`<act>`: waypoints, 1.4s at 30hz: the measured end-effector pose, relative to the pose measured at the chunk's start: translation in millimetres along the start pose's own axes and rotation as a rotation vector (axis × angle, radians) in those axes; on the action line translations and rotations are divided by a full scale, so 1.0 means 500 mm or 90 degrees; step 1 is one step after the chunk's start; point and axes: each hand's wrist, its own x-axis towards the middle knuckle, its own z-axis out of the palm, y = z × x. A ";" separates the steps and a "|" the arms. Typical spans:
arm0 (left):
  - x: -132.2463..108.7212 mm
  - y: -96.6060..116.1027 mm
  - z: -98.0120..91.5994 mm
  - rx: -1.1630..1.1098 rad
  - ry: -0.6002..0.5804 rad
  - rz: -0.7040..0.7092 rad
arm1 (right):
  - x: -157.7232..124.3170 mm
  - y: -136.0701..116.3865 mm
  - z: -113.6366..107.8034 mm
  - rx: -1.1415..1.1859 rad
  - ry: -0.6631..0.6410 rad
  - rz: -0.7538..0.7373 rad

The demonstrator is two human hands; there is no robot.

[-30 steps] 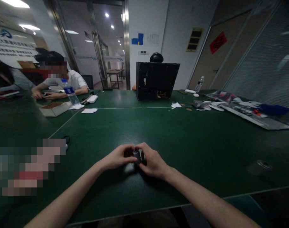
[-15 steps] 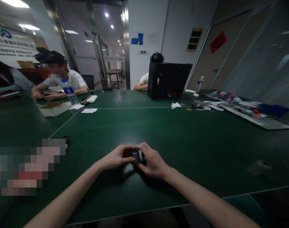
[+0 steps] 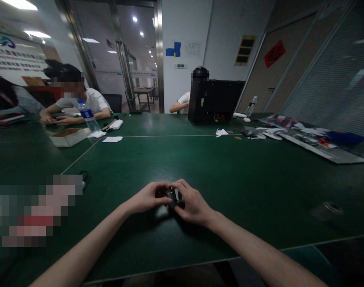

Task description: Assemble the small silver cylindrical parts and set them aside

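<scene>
- I'm keeping my hands nearly where they were a sec ago, same close grip, no real shift in what I'm holding.
- Main change is far off: the black PC case [image 3: 214, 101] is sitting further right than earlier, w/ the seated person [image 3: 182, 101] behind it showing more.
- My L hand [image 3: 146, 198] and R hand [image 3: 193, 201] are coming together, fingers curling narrow around a small grey metal cyl [image 3: 171, 195], both holding it btwn them.
- The cyl is sitting at approx centre of my reach, just in front of me, over the green counter [image 3: 229, 171]; I can't tell if it's touching the surface or lifted slightly.
- Its long axis is looking roughly upright, top end showing btwn my fingers, w/ maybe a slight tilt; my fingers are hiding too much to be sure.
- A dark bit is showing behind it near my L fingers; can't tell what it is.
- Further up, another seated person [image 3: 80, 101] is working near a water bottle [image 3: 87, 115] and a cardboard box [image 3: 69, 136].
- Off to my right, a round grey object [image 3: 327, 211] is lying on the counter, apart from my hands.
</scene>
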 end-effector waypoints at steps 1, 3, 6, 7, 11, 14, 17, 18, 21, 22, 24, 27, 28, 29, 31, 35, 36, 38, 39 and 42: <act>0.000 0.000 -0.001 -0.015 -0.005 -0.001 | 0.000 0.000 0.000 -0.002 0.001 0.001; -0.001 0.003 -0.002 -0.046 -0.018 -0.002 | 0.000 0.000 -0.001 -0.002 0.002 0.000; -0.002 0.006 -0.004 -0.095 -0.035 0.001 | 0.001 -0.001 -0.002 0.006 0.006 -0.005; -0.003 0.007 -0.005 -0.110 -0.038 0.001 | 0.001 -0.002 -0.002 0.009 0.007 -0.007; -0.005 0.007 -0.006 -0.152 -0.037 -0.009 | 0.001 0.000 -0.002 0.019 0.013 -0.013; -0.004 0.006 -0.006 -0.166 -0.045 -0.007 | 0.000 0.003 -0.001 0.021 0.020 -0.017; -0.003 0.003 -0.006 -0.175 -0.050 -0.004 | -0.001 0.005 -0.001 0.023 0.021 -0.015; -0.003 0.003 -0.006 -0.176 -0.050 -0.005 | -0.001 0.004 -0.002 0.026 0.021 -0.011; -0.004 0.003 -0.007 -0.166 -0.044 -0.010 | -0.002 0.003 -0.002 0.031 0.024 0.000; -0.004 0.004 -0.007 -0.161 -0.041 -0.010 | -0.002 0.002 -0.003 0.031 0.025 0.002; -0.006 0.007 -0.007 -0.148 -0.041 -0.006 | -0.002 0.002 -0.002 0.027 0.029 0.003; -0.006 0.007 -0.005 -0.135 -0.041 0.000 | -0.003 0.004 0.000 0.024 0.029 0.004; -0.005 0.005 -0.004 -0.129 -0.035 0.003 | -0.003 0.005 0.000 0.022 0.030 0.003; -0.003 0.003 -0.003 -0.122 -0.026 0.004 | -0.003 0.005 0.001 0.020 0.032 0.000; 0.000 -0.001 -0.002 -0.111 -0.008 0.007 | -0.002 0.006 0.003 0.015 0.035 -0.006; 0.005 -0.006 0.004 -0.125 -0.006 0.007 | -0.001 0.004 0.003 0.008 0.024 -0.005; 0.006 -0.006 0.005 -0.129 -0.006 0.006 | -0.001 0.002 0.002 0.007 0.020 -0.003; 0.007 -0.007 0.007 -0.130 0.000 0.004 | -0.001 -0.001 0.000 0.007 0.016 -0.002; 0.007 -0.007 0.007 -0.129 0.005 0.004 | -0.001 -0.002 -0.001 0.008 0.014 -0.002; 0.007 -0.009 0.005 -0.138 0.013 -0.002 | 0.000 -0.005 -0.003 0.012 0.013 -0.001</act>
